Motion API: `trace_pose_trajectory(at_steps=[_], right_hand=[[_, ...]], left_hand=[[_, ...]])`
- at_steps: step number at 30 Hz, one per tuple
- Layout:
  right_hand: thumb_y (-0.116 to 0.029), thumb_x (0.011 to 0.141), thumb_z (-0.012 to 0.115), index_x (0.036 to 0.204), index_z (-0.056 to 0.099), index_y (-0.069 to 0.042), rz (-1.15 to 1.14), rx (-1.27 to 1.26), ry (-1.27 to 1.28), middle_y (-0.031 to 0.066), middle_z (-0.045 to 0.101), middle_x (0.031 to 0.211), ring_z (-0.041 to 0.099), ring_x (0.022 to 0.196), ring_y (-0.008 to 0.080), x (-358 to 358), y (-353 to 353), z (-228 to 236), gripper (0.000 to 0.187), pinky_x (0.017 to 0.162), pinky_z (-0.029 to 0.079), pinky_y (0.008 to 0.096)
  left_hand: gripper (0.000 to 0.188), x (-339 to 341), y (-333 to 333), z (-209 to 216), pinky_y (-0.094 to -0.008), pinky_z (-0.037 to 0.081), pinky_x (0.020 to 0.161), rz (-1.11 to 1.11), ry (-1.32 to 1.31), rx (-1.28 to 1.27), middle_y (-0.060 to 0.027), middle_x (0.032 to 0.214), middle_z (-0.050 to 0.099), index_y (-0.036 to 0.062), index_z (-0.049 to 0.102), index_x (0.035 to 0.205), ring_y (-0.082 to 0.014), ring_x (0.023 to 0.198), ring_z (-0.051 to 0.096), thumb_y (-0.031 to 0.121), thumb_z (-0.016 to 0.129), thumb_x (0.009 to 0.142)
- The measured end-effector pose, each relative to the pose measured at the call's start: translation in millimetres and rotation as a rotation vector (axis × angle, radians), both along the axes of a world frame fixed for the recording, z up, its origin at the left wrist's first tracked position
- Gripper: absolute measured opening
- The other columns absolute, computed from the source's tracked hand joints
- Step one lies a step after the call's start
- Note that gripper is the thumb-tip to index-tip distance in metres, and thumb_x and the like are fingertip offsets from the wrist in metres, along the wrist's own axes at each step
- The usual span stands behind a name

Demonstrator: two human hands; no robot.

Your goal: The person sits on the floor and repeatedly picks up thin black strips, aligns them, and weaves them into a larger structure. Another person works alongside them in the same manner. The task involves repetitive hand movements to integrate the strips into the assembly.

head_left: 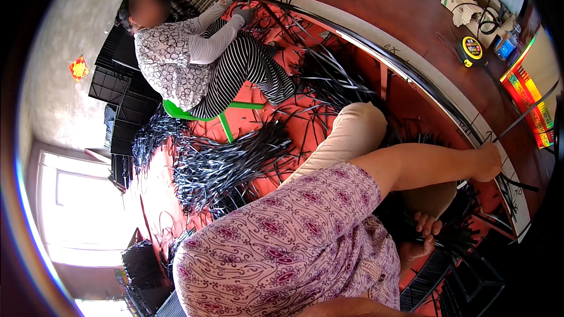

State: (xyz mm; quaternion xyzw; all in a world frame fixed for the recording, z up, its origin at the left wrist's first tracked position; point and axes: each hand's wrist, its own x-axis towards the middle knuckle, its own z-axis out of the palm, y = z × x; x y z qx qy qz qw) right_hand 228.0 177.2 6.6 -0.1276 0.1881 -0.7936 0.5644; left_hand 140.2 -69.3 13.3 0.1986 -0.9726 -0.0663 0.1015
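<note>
My left forearm, below a purple-patterned sleeve, reaches across my beige trouser legs (364, 124) to the curved table rim. There my left hand (487, 162) is closed, and a thin black strip (527, 110) runs up and right from beside it. Its fingertips are partly hidden. Below my far knee, bare digits (427, 223) lie curled against a dark bundle of black strips (455, 236). I cannot tell whether they are my right hand's fingers or toes. Another bare arm (352, 308) crosses the lower edge, and its hand is not visible.
Left of me, a gloved person (176, 61) sits on a green stool (220, 120) beside heaps of black strips (229, 164). On the red table (376, 0) stand a cardboard box (458, 0), a tape measure (471, 51) and a bottle (506, 42). Black woven frames (108, 94) are stacked by the wall.
</note>
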Motion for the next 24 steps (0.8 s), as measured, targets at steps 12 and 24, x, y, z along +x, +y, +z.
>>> trace_pose_trajectory(at_steps=[12, 24], right_hand=[[-0.018, 0.077, 0.069, 0.089, 0.041, -0.019, 0.007, -0.015, -0.020, -0.0047, 0.044, 0.070, 0.044, 0.070, 0.0131, 1, 1, -2, 0.030, 0.083, 0.034, 0.0337], [-0.004, 0.073, 0.063, 0.087, 0.042, -0.013, -0.058, 0.273, -0.067, 0.0012, 0.045, 0.076, 0.049, 0.076, 0.0175, 4, -2, 21, 0.028, 0.088, 0.040, 0.0384]], left_hand=[[0.020, 2, 2, 0, -0.0427, 0.051, 0.062, 0.015, 0.030, 0.062, -0.0099, 0.082, 0.071, 0.0094, 0.074, 0.075, -0.0287, 0.079, 0.069, 0.018, 0.056, 0.071], [0.022, 58, 11, 27, -0.0470, 0.053, 0.069, 0.017, -0.013, 0.171, -0.0180, 0.082, 0.069, 0.0098, 0.072, 0.073, -0.0344, 0.077, 0.068, 0.026, 0.058, 0.079]])
